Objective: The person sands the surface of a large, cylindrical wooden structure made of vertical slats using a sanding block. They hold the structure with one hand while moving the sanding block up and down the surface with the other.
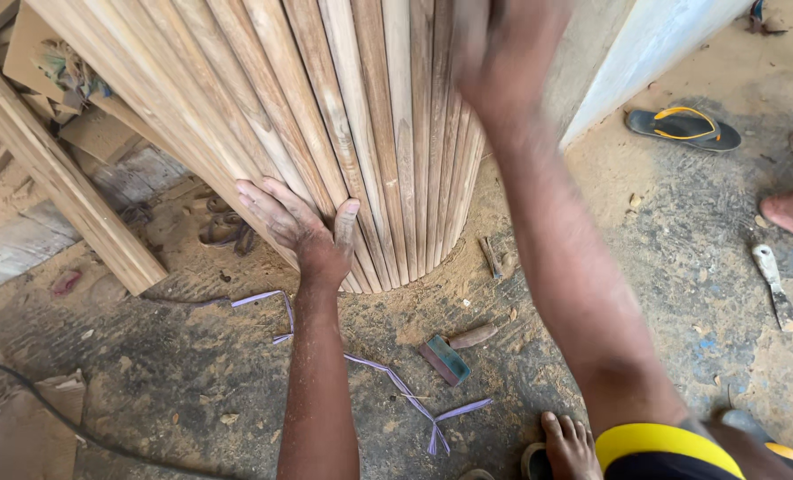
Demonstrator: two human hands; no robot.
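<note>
Curved column of pale vertical wooden slats [343, 133] stands on the dusty concrete floor [192, 373]. Left hand [294, 222] lies open, palm flat against lower slats. Right hand [503, 53] is blurred high on the column; can't tell its grip. Looks like a sanding or smoothing step; next stroke needs steady bracing. Column top cut off. Mallet [454, 351] lies nearby.

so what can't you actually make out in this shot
Head view:
- Right hand: motion-blurred, so its grip is unreadable.
- Round column of pale wooden slats: top cut off by the frame edge.
- Left hand: flat on the slats, its palm hidden.
- Blue-edged block on the dusty floor: too small to identify.
</note>
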